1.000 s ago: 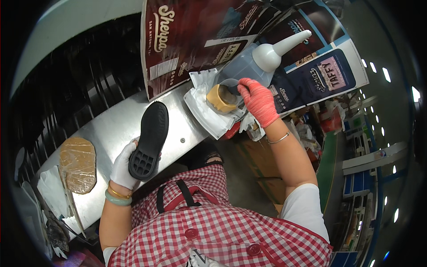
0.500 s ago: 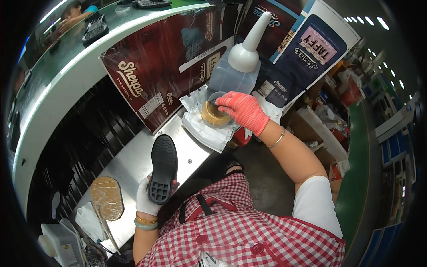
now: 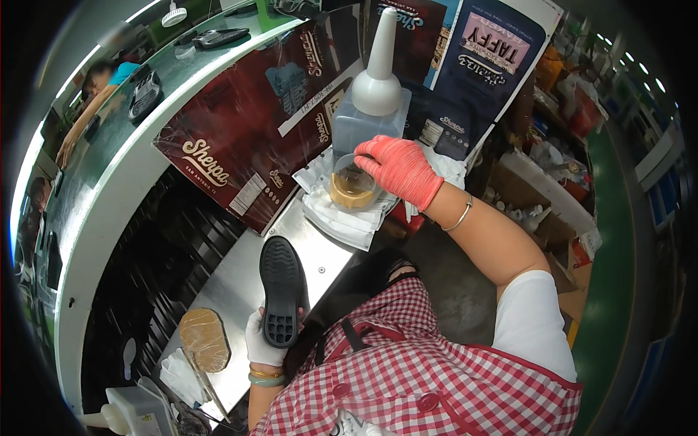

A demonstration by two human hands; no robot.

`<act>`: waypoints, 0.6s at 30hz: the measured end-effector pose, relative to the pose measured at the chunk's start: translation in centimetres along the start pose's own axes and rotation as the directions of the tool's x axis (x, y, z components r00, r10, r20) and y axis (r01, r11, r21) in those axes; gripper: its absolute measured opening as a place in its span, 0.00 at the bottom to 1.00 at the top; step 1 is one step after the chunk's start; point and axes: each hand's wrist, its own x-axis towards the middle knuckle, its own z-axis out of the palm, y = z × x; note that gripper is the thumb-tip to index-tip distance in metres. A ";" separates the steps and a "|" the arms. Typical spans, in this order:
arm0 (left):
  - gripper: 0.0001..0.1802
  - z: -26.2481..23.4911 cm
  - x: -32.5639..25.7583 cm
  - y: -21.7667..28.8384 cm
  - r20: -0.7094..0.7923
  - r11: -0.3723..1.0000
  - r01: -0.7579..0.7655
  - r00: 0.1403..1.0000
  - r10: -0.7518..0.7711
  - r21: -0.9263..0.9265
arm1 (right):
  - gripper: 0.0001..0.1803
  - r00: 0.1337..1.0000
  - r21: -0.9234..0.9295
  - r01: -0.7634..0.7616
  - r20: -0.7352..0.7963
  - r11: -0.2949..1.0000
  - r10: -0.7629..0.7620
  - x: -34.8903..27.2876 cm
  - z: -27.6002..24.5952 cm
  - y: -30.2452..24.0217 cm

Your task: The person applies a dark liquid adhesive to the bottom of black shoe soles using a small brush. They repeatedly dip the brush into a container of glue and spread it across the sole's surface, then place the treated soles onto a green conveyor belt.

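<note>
My left hand [image 3: 262, 341], in a white glove, is wrapped round a black shoe sole [image 3: 281, 280]. The sole is held upright, toe end up, with its hollow grid of cells near my palm. My right hand [image 3: 403, 173], in a coral-red knit glove, has its fingers bent together at the rim of a clear cup [image 3: 353, 192] with tan residue in and around it. Whatever those fingers pinch is hidden. The cup rests on folded white paper [image 3: 342, 224]. Just behind it stands a translucent squeeze bottle [image 3: 356, 131] with a long white nozzle.
Dark red carton panels [image 3: 225, 138] stand beside the bottle, below a curved green-topped bench [image 3: 109, 138] carrying more soles. A tan-coated pad [image 3: 205, 340] and a thin stick lie on the metal table [image 3: 240, 287]. A white plastic container [image 3: 138, 413] stands lower left; cluttered boxes [image 3: 542, 189] are at right.
The whole view has shifted a little, so the sole and table appear farther right. My right fingers stay at the cup. The person across the bench now has an arm stretched out along it.
</note>
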 end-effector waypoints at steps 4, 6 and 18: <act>0.26 0.9 -1.2 -0.1 -0.009 0.999 -0.027 1.000 0.028 0.034 | 0.14 0.977 -0.095 -0.070 0.193 0.993 0.088 0.0 1.6 0.4; 0.26 1.3 -1.8 0.3 0.022 0.999 -0.024 1.000 0.023 0.031 | 0.14 0.961 -0.091 -0.086 0.253 0.992 0.107 0.0 2.4 0.7; 0.31 2.1 -3.7 1.6 0.284 0.993 -0.120 0.951 0.120 -0.018 | 0.17 0.990 0.124 -0.114 0.097 0.986 0.103 0.6 1.3 0.4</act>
